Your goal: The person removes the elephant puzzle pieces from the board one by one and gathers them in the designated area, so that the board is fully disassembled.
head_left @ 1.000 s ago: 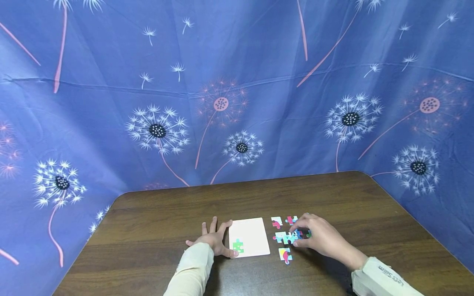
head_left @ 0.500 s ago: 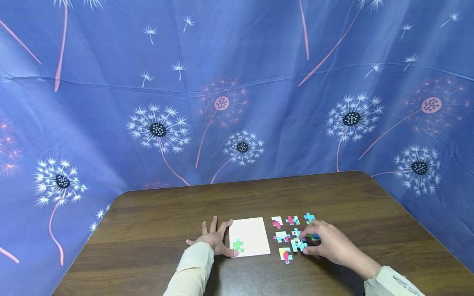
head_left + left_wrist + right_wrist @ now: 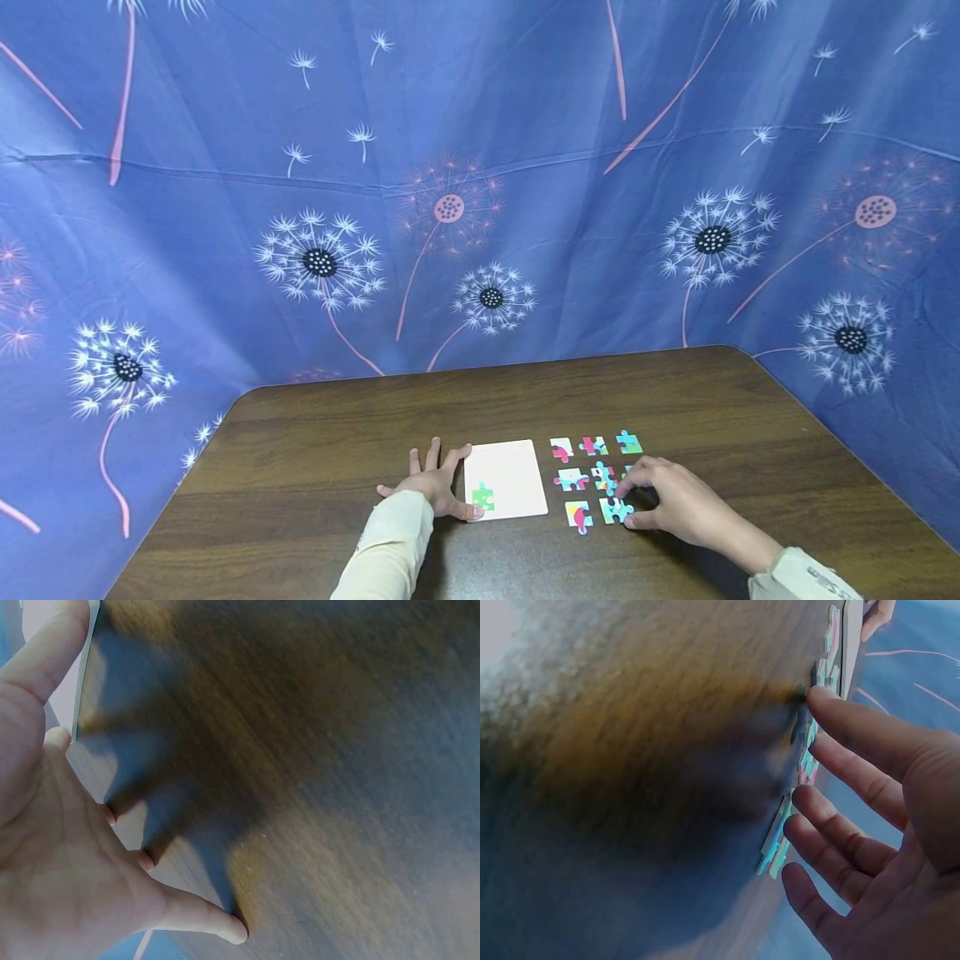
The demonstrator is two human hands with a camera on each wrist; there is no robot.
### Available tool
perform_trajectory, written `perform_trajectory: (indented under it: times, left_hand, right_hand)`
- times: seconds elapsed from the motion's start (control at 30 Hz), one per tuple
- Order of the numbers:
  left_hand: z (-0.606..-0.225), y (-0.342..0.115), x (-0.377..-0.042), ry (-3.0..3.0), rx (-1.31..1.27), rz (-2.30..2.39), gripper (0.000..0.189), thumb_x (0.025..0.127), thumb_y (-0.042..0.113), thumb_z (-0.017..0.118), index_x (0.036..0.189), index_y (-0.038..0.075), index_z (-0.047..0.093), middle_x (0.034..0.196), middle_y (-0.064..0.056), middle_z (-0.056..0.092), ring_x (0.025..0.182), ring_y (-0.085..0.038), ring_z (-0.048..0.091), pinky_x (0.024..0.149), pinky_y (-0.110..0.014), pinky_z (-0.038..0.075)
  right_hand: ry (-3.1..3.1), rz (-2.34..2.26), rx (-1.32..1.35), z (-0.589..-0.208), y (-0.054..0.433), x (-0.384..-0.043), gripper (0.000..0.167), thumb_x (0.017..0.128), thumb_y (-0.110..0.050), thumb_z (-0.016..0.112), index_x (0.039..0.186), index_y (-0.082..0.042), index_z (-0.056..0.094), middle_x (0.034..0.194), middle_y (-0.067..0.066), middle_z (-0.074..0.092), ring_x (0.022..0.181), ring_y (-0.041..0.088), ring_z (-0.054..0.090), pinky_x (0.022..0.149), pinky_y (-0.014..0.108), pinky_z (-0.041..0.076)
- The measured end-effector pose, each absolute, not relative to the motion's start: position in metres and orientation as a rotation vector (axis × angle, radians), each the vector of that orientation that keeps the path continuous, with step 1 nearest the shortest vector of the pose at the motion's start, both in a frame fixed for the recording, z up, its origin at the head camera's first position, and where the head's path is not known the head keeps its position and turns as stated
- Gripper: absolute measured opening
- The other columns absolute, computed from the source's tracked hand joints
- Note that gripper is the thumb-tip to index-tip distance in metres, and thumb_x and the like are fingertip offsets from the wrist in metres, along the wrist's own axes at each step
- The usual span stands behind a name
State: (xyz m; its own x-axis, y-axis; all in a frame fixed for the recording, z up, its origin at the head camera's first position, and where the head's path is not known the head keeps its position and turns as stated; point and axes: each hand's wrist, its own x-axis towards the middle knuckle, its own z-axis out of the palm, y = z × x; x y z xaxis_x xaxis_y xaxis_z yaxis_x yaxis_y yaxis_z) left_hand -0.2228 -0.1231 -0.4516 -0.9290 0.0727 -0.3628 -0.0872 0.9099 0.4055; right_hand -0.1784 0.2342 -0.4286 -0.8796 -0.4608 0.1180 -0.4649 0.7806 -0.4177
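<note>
My left hand (image 3: pixel 431 492) lies with its fingers spread beside a square white puzzle board (image 3: pixel 506 475). Its thumb rests on the board's lower left corner and its index fingertip touches the upper left edge. A green jigsaw piece (image 3: pixel 483 498) sits in that lower left corner, by the thumb. To the right of the board, my right hand (image 3: pixel 678 504) pinches a light-blue jigsaw piece (image 3: pixel 614 511) at the table surface, between thumb and index finger. In the right wrist view, its thumb (image 3: pixel 847 712) is at the edge of the pieces.
Several other jigsaw pieces lie in rough rows right of the board, among them a yellow-and-red piece (image 3: pixel 578 516), a red-and-white piece (image 3: pixel 561 450) and a blue-green piece (image 3: pixel 628 442). One more is partly hidden by the right hand. A blue dandelion curtain (image 3: pixel 480 167) hangs behind the wooden table (image 3: pixel 337 433).
My right hand has moved toward me and to the right, bringing the light-blue piece from the middle row to the near row. The left hand and board have stayed put.
</note>
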Motion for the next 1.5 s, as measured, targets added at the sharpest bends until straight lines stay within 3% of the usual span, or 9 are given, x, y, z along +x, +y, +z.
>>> perform_trajectory:
  times: [0.43, 0.97, 1.07, 1.23, 1.5]
  left_hand:
    - [-0.450, -0.122, -0.222, 2.697, -0.010, 0.569, 0.104, 0.071, 0.048, 0.089, 0.156, 0.041, 0.030, 0.170, -0.007, 0.005, 0.154, -0.043, 0.000, 0.088, -0.094, 0.002]
    - [-0.441, -0.120, -0.219, 2.674, -0.019, 0.553, 0.102, 0.075, 0.045, 0.088, 0.157, 0.041, 0.028, 0.171, -0.007, 0.003, 0.154, -0.042, -0.004, 0.089, -0.093, 0.000]
    - [-0.437, -0.118, -0.218, 2.673, -0.021, 0.541, 0.102, 0.076, 0.045, 0.087, 0.157, 0.041, 0.027, 0.170, -0.008, 0.003, 0.154, -0.043, -0.004, 0.089, -0.093, 0.001]
    - [-0.437, -0.118, -0.218, 2.670, -0.024, 0.545, 0.102, 0.076, 0.045, 0.087, 0.158, 0.041, 0.027, 0.171, -0.007, 0.001, 0.154, -0.043, -0.007, 0.091, -0.093, 0.001]
    - [-0.440, -0.119, -0.219, 2.686, -0.027, 0.540, 0.103, 0.074, 0.047, 0.088, 0.157, 0.043, 0.027, 0.171, -0.006, 0.003, 0.155, -0.041, -0.003, 0.090, -0.093, 0.002]
  right_hand:
    - [-2.929, 0.639, 0.774, -0.433, 0.235, -0.177, 0.027, 0.073, -0.030, 0.090, 0.094, -0.029, 0.074, 0.095, -0.018, 0.058, 0.089, 0.010, 0.059, 0.075, 0.036, 0.052]
    - [-2.959, 0.652, 0.761, -0.427, 0.231, -0.182, 0.030, 0.073, -0.030, 0.091, 0.098, -0.025, 0.075, 0.102, -0.012, 0.062, 0.097, 0.023, 0.063, 0.081, 0.047, 0.054]
    - [-2.959, 0.679, 0.716, -0.423, 0.232, -0.186, 0.028, 0.076, -0.028, 0.090, 0.099, -0.023, 0.075, 0.103, -0.009, 0.064, 0.101, 0.028, 0.064, 0.083, 0.050, 0.054]
    - [-2.998, 0.621, 0.557, -0.420, 0.237, -0.192, 0.023, 0.079, -0.023, 0.088, 0.098, -0.022, 0.075, 0.099, -0.007, 0.064, 0.093, 0.025, 0.064, 0.078, 0.047, 0.053]
    - [-2.980, 0.447, 0.464, -0.427, 0.245, -0.198, 0.023, 0.077, -0.020, 0.089, 0.095, -0.020, 0.075, 0.095, -0.005, 0.066, 0.091, 0.027, 0.064, 0.078, 0.054, 0.050]
